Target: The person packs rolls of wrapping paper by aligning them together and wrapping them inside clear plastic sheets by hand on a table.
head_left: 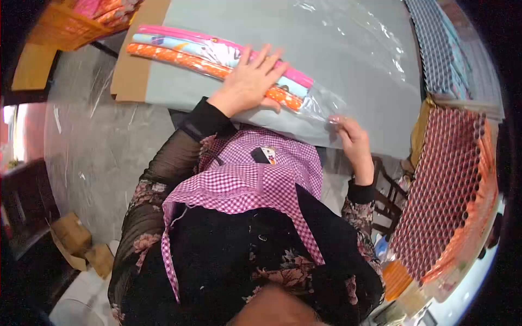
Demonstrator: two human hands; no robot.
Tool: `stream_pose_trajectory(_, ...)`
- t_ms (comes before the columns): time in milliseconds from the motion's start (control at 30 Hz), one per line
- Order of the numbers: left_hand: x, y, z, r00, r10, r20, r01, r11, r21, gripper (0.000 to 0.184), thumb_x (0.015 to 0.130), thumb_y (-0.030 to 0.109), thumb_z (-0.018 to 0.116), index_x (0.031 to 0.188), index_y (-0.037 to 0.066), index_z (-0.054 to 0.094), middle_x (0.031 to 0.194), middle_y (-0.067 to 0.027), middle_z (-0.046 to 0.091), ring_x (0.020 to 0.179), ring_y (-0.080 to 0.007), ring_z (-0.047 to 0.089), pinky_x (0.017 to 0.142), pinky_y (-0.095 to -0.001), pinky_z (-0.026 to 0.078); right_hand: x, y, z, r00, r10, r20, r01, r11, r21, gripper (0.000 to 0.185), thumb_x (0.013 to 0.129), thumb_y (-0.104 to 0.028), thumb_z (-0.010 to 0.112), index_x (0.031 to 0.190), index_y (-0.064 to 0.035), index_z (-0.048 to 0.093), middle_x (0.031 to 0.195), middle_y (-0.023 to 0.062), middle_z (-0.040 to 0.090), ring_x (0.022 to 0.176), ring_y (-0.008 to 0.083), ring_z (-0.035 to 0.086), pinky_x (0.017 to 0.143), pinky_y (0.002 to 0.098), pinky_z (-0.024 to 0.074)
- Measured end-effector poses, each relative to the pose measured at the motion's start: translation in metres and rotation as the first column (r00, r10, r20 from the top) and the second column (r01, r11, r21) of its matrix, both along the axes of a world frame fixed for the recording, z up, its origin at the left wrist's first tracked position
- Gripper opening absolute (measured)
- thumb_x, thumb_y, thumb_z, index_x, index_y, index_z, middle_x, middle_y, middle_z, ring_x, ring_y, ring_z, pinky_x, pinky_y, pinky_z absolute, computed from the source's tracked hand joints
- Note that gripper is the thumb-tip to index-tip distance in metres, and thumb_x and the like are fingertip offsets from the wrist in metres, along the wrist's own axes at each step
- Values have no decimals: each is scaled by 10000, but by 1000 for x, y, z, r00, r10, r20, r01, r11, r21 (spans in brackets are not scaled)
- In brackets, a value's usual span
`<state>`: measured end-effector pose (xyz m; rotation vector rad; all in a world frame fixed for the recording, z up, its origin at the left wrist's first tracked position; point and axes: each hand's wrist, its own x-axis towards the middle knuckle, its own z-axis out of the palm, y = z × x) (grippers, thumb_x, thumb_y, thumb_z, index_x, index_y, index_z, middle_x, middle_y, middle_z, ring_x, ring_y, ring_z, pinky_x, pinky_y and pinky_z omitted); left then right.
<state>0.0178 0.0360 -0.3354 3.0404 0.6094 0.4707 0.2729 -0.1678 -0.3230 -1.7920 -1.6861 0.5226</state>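
Note:
Three rolled sheets, pink, light blue and orange [179, 57], lie side by side in a clear plastic bag [321, 103] on the grey tabletop. My left hand [250, 81] rests flat across the rolls, fingers spread, pressing on the bag near its middle. At the bag's loose right end, my right hand [352, 138] has thumb and fingers pinched on the clear film. That loose film stretches between the roll ends and my right fingertips.
Brown cardboard [130, 79] lies under the left end of the rolls. An orange basket [70, 27] with packages stands at the far left. Stacks of patterned sheets [440, 185] line the right side. More clear film [380, 38] lies at the back of the table. Cardboard boxes [73, 233] sit on the floor.

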Motion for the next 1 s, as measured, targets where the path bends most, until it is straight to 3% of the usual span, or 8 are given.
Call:
stream_pose_trajectory(67, -1, 0, 0, 1000, 23, 16, -23, 1000, 16, 996, 650, 718, 647, 1401, 92, 456, 1460, -169, 420, 1381, -373, 337, 1110, -599, 234, -6, 7, -4, 934, 63, -351, -48, 998, 49, 274, 907, 1, 529, 1126, -48, 687, 995, 57, 704, 810, 146, 599, 700, 264, 476)
stream_pose_trajectory(167, 0, -1, -1, 1000, 26, 0, -26, 999, 29, 996, 650, 721, 643, 1403, 95, 455, 1457, -169, 421, 1384, -372, 334, 1111, -599, 231, -14, 14, 8, 817, -29, -576, -48, 992, -117, 305, 909, -10, 524, 1164, -68, 681, 900, 2, 697, 746, 83, 556, 698, 232, 473)
stream_pose_trajectory(267, 1, -1, 0, 1000, 27, -5, -27, 999, 36, 1000, 647, 723, 642, 1403, 96, 455, 1454, -170, 423, 1383, -373, 336, 1110, -600, 231, -19, 24, 13, 757, -171, -631, -70, 939, -338, 338, 946, -47, 479, 1233, -51, 658, 901, -22, 667, 712, 45, 515, 632, 184, 415)
stream_pose_trajectory(500, 1, -1, 0, 1000, 26, 7, -26, 999, 38, 993, 642, 718, 649, 1394, 98, 462, 1449, -165, 428, 1378, -371, 341, 1106, -600, 239, -30, 42, 15, 805, -198, -559, -39, 923, -383, 372, 972, -107, 453, 1307, -23, 592, 832, -25, 633, 673, 43, 481, 598, 185, 386)
stream_pose_trajectory(567, 0, -1, 0, 1000, 23, 5, -23, 999, 44, 986, 641, 712, 655, 1391, 101, 466, 1445, -161, 433, 1376, -367, 343, 1104, -601, 243, -24, 44, 15, 731, -184, -656, -95, 926, -366, 390, 960, -87, 435, 1314, -27, 585, 821, -18, 629, 646, 44, 454, 589, 188, 384)
stream_pose_trajectory(733, -1, -2, 0, 999, 30, 29, -30, 999, 18, 997, 631, 696, 670, 1401, 102, 452, 1463, -156, 413, 1389, -361, 331, 1109, -594, 246, -8, 47, -2, 792, -99, -603, -155, 922, -355, 400, 930, -52, 421, 1286, -31, 603, 814, -4, 640, 621, 41, 450, 556, 191, 375)
stream_pose_trajectory(933, -1, -2, 0, 999, 32, 2, -32, 999, -13, 997, 634, 678, 681, 1411, 102, 438, 1494, -148, 377, 1404, -362, 309, 1117, -592, 238, -18, 54, 10, 819, -185, -543, -86, 896, -435, 359, 923, -70, 445, 1222, -24, 640, 766, 33, 681, 520, 32, 430, 484, 188, 348)
stream_pose_trajectory(1000, -2, -2, -1, 1000, 27, 7, -27, 999, -18, 992, 641, 680, 674, 1412, 102, 437, 1500, -141, 369, 1407, -363, 303, 1118, -591, 236, -14, 54, 12, 667, -292, -685, -100, 876, -471, 322, 925, -89, 479, 1179, -16, 664, 768, 52, 689, 504, 40, 435, 469, 195, 347)
